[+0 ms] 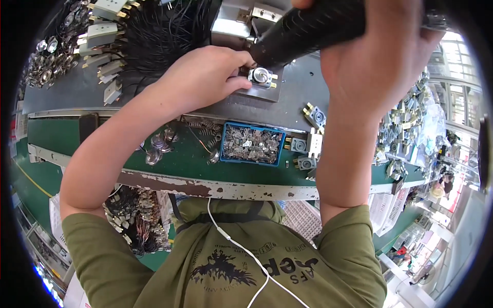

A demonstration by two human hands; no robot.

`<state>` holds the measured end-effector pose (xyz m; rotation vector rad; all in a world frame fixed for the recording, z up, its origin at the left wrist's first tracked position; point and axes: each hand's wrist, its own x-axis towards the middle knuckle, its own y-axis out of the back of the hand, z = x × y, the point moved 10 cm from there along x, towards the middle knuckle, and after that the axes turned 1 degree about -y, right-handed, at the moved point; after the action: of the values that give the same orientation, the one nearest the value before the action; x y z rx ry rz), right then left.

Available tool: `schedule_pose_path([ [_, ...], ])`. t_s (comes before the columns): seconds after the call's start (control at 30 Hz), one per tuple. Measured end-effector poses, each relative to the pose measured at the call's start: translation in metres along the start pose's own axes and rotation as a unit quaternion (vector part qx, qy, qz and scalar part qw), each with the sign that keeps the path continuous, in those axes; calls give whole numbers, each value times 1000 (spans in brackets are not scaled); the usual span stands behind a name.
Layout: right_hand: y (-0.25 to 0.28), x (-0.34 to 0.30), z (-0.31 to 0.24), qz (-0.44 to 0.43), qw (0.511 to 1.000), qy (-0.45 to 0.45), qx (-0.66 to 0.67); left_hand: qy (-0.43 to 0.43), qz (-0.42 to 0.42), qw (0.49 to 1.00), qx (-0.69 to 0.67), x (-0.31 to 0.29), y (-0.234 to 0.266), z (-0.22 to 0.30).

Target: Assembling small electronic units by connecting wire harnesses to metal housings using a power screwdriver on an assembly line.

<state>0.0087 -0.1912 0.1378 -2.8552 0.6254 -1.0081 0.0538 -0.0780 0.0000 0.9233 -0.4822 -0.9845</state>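
My left hand (210, 72) reaches across the bench, thumb and fingers closed at the left side of a small socket-like part (262, 77). This part has a round shiny metal cap and brass prongs pointing right, and it rests on a metal fixture plate (264, 94). Wrapped in my right hand (364, 66) is a thick black cylindrical tool (313, 28), slanting down to the left. Its narrow end comes close beside my left fingertips; whether it touches the part is hidden.
A blue tray (251, 160) of small metal pieces stands near the bench's front edge. Loose socket parts (308, 145) lie right of it, springs (205, 128) left. Black wires (159, 46) with white connectors (102, 36) pile up at far left; more parts (403, 126) heap at right.
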Motion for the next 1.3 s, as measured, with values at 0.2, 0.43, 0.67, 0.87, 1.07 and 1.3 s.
schedule_pose_path([
  [0.2,-6,0,-14,2,999,-13,-52,-13,24,1000,-13,-3,-1,1],
  [0.43,-16,2,-14,2,992,-38,-116,-13,29,999,-4,-5,2,3],
  [0.67,-39,-11,-15,-38,998,-27,-44,5,-3,1000,2,-4,-1,0],
  [0.87,-40,4,12,-82,935,78,337,6,-6,1000,-3,-3,0,3],
  [1.07,-35,-14,2,-3,998,-37,-59,20,-18,1000,-7,-3,-1,2],
  [1.3,-52,6,4,-119,973,53,189,-7,13,1000,-21,0,-1,1],
])
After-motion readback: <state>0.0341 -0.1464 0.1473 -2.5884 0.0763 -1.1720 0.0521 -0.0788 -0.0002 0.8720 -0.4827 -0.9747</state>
